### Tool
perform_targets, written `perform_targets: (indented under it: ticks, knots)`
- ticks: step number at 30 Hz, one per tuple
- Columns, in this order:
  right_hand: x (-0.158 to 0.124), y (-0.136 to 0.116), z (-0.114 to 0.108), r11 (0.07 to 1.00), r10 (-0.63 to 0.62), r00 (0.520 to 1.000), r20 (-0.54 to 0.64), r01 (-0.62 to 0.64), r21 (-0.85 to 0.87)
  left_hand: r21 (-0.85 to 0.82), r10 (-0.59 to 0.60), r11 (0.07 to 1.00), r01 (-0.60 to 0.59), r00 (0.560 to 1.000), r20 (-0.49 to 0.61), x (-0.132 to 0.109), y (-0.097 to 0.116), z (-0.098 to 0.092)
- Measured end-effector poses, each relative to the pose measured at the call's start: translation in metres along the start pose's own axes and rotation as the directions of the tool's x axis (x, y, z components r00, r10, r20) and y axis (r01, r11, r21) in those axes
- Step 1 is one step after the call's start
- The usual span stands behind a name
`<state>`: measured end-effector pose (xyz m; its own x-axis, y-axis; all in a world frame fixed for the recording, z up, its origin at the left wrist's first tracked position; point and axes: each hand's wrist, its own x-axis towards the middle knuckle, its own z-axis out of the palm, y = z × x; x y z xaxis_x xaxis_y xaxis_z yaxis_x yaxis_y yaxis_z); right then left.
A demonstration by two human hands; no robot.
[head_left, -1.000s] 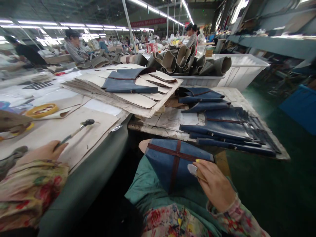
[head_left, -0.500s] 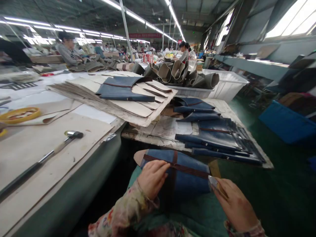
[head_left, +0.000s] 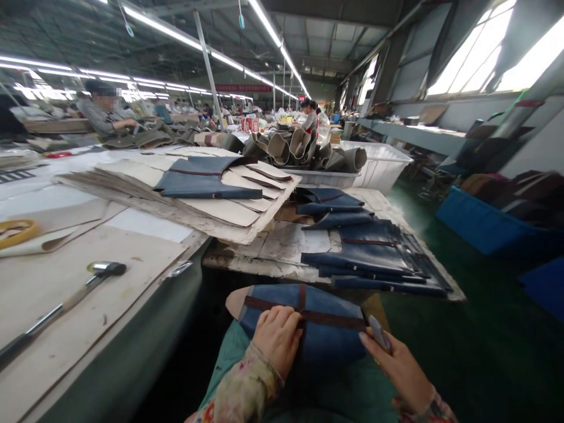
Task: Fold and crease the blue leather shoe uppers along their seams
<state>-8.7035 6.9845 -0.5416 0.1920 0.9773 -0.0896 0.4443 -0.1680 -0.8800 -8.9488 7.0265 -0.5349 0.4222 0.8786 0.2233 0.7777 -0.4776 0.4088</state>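
Observation:
A blue leather piece [head_left: 328, 341] with crossed brown strips lies curved over a form with a pale, tapered end [head_left: 237, 299], on my lap. My left hand [head_left: 278, 338] presses down on it near where the strips cross, fingers bent and held together. At the piece's right end is my right hand [head_left: 403, 364], closed round a short tool with a flat grey blade [head_left: 379, 333]. Its thumb touches the end of the long brown strip [head_left: 335, 319]. The tool's handle is mostly hidden in the palm.
A hammer [head_left: 83, 294] lies on the left table [head_left: 145, 258]. Ahead, a blue leather piece [head_left: 198, 176] rests on stacked pale sheets [head_left: 132, 202]; more blue pieces [head_left: 374, 247] lie on a board. Behind are a white bin [head_left: 379, 164] and a seated person [head_left: 99, 114]. A blue crate [head_left: 484, 220] stands right.
The view has shifted, with the background higher at right. My right hand has turned the tool so its blade points up, and its thumb now touches the strip's end. My left hand stays on the leather.

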Motion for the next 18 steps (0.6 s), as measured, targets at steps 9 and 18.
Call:
perform_targets:
  ticks: [9,18]
  knots:
    - [-0.010,-0.060,-0.011,0.943,-0.271,0.957,0.101,0.285,-0.170,-0.124,-0.157,0.984,0.125,0.940,-0.303,-0.034,-0.090,-0.007]
    - [0.014,-0.172,0.062,0.704,-0.665,0.661,0.347,0.711,-0.006,-0.810,-0.809,0.129,0.572,0.533,0.248,-0.062,-0.103,0.014]
